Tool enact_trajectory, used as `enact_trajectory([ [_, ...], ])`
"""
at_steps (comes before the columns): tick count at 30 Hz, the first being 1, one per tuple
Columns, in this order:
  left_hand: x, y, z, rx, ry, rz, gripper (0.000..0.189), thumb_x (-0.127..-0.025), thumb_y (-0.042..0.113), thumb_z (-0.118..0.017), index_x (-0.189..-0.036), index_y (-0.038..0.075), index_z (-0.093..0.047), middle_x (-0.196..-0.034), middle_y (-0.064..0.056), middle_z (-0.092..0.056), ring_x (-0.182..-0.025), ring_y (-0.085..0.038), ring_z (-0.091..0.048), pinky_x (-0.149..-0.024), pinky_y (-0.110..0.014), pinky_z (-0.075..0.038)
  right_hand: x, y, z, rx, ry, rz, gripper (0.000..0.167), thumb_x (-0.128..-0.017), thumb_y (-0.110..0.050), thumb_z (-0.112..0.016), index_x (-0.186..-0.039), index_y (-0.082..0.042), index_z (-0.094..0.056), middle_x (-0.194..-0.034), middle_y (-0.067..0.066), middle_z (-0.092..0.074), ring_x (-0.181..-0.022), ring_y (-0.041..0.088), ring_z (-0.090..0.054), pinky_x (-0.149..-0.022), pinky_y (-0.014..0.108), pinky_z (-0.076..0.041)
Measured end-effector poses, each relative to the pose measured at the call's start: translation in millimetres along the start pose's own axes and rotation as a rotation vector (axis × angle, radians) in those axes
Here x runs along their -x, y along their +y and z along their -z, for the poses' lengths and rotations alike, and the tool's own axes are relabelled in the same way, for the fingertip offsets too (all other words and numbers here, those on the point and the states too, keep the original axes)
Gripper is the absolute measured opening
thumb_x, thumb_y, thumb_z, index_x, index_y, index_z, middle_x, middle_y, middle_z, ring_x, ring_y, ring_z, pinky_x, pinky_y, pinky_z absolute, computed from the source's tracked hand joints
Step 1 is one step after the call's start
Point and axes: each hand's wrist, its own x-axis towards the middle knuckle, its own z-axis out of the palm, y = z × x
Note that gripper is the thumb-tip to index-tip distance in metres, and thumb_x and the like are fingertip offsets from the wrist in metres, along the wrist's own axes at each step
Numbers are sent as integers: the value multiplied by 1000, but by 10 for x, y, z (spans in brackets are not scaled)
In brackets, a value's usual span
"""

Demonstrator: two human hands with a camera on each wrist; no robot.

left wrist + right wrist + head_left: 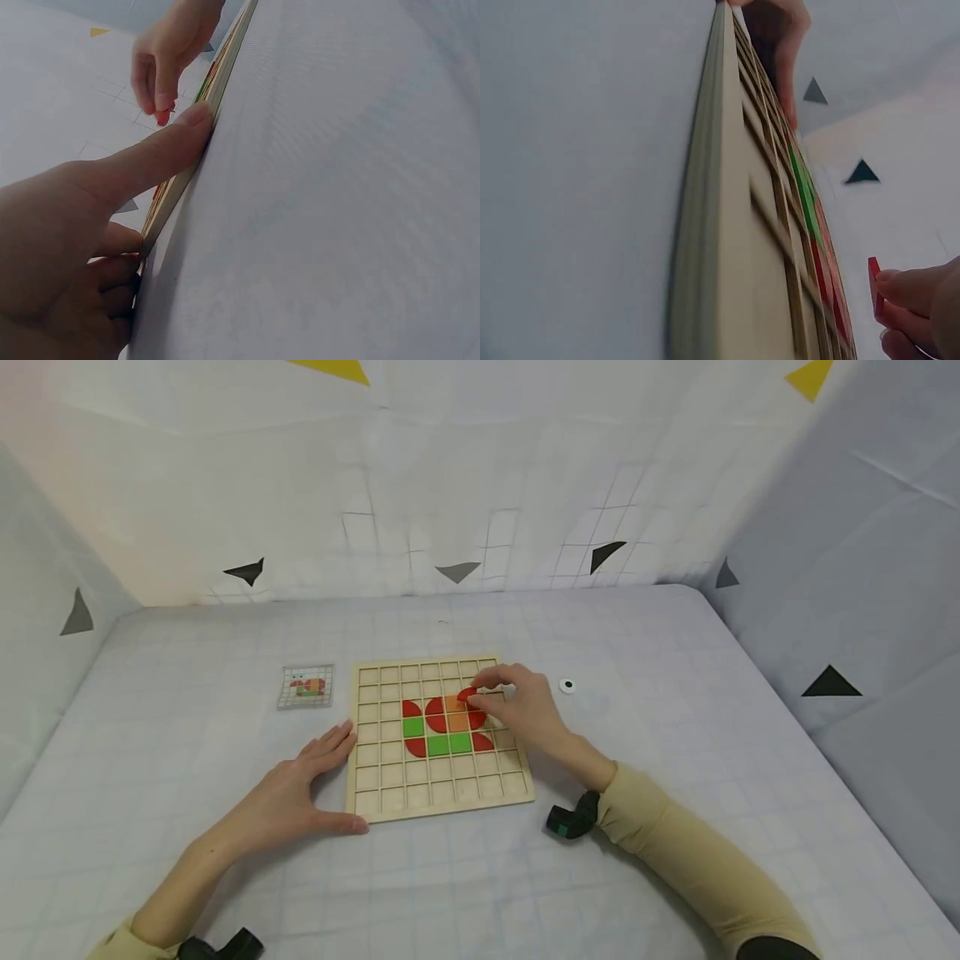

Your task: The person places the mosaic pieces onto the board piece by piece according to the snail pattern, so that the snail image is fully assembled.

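Observation:
A wooden grid board (442, 793) lies on the table, with red pieces (436, 715), green squares (413, 727) and orange tiles (457, 722) set in its middle cells. My left hand (300, 789) rests at the board's near left corner, fingertips along the left edge and thumb at the front edge. Thumb and fingers of my right hand (521, 706) pinch a small red piece (876, 286) with a curved edge, held above the board's upper right part. In the right wrist view, that piece stands tilted on its side, apart from the board.
A small pattern card (306, 686) lies left of the board, showing a red, orange and green figure on a grid. Right of the board sits a white round piece (567, 686) with a black dot. White cloth walls with dark and yellow triangles surround the table.

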Motion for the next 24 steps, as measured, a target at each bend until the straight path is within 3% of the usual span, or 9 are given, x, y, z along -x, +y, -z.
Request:
enact_trajectory([
  [8,-3,9,6,-2,-3,-4,120,-63,72,-80,-157,14,-32,-167,-2,-20,-151,-45,-18,-113,-73,-21,-133,-301,-414,-1,-86,54,21,-86,-19,-80,-104,-9,-76,-97,1,-74,-90,16,-62,-77,31,-54],
  [16,-8,-6,-3,-10,-3,-14,120,-64,73,-78,-158,14,-32,-167,-1,-19,-150,-46,-18,-112,-73,-21,-232,-412,-698,81,-131,117,23,-87,-21,-80,-106,-9,-76,-98,0,-76,-87,14,-61,-71,19,-51],
  [20,-7,-11,-7,-7,-1,-19,120,-64,73,-78,-158,14,-31,-167,-1,-19,-150,-46,-19,-112,-73,-22,-228,-479,-762,158,-122,190,26,-87,-20,-80,-109,-7,-75,-101,1,-76,-86,16,-58,-72,21,-49],
  [24,0,-10,-3,-3,-1,-15,120,-64,74,-77,-158,15,-31,-167,0,-19,-150,-46,-19,-112,-72,-22,-224,-511,-797,195,-99,209,26,-87,-18,-79,-110,-7,-75,-102,1,-76,-89,16,-59,-77,26,-49],
])
